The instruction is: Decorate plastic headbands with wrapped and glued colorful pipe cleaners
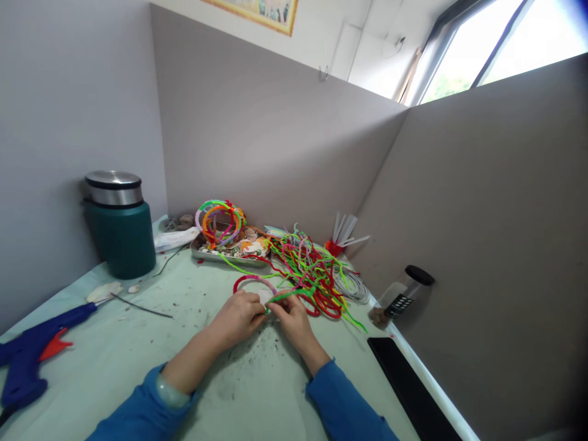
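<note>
Both hands meet over the middle of the table. My right hand (293, 317) pinches a green pipe cleaner (294, 293), which runs off toward the pile on the right. My left hand (241, 315) is closed on a ring of red and pink pipe cleaner (250, 277) that arches up behind the fingers. A short green end shows between the two hands. The fingertips hide how the green and the red pieces meet. Just beyond lies a tangled heap of red, green and pink pipe cleaners (316, 275).
A metal tray (206, 256) holds shells and several colourful pipe-cleaner rings (220, 222). To the left are a blue glue gun (50, 327) and a green flask (122, 239). Glue sticks (342, 229), a clear jar (399, 297) and a black strip (408, 386) line the right side.
</note>
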`<state>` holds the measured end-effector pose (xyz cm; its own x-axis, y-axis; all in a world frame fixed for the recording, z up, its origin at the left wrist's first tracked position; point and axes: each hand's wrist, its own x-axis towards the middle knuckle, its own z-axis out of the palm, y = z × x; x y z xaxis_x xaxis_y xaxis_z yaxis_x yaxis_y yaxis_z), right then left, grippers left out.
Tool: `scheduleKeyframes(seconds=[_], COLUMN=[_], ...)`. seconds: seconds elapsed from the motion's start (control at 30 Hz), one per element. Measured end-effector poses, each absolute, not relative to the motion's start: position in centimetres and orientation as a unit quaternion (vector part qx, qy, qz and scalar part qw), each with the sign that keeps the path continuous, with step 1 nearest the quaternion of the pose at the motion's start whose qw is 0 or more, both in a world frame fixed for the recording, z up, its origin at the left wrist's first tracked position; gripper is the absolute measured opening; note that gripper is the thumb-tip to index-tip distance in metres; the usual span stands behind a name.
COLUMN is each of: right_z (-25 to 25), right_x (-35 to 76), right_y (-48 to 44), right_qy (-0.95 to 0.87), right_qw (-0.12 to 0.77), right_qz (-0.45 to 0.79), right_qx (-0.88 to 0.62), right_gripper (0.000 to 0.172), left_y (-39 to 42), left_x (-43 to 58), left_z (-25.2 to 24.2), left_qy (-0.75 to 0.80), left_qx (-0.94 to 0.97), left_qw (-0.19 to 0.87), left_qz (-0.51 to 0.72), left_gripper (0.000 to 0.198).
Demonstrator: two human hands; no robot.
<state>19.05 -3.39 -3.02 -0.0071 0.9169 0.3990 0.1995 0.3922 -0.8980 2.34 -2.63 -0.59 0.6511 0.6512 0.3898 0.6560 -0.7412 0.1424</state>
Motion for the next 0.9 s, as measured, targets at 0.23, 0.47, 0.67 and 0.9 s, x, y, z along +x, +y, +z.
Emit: scheduleKeyframes(seconds=[0.23,0.47,0.67,0.9], right_z=[-2.6,-2.2,-1.9,-1.7], right_x=[19.0,19.1,18.9,18.9], right_y=[-3.6,-3.9,-4.3,-4.8], right_qy=[-0.645,-0.665,-0.671,-0.71], right_qw=[0.554,0.528,0.522,0.529], right_qz=[0.234,0.184,0.21,0.192], right_qx=[-0.472,-0.496,-0.483,-0.423], right_gripper=[0.012,0.015,0.013,0.01], left_y=[-2.6,-2.7,-2.7,-2.3], left_x=[2.3,2.4,2.5,2.2], left_z=[-0.7,-0.5,-0.7,-0.6], left_qy=[-0.376,-0.365,-0.366,-0.403], left_qx=[-0.905,-0.905,-0.902,-0.871], left_qw=[0.019,-0.017,-0.028,-0.081], left_qz=[-0.199,-0.219,-0.226,-0.268], left_gripper=[0.028,0.029,0.029,0.024])
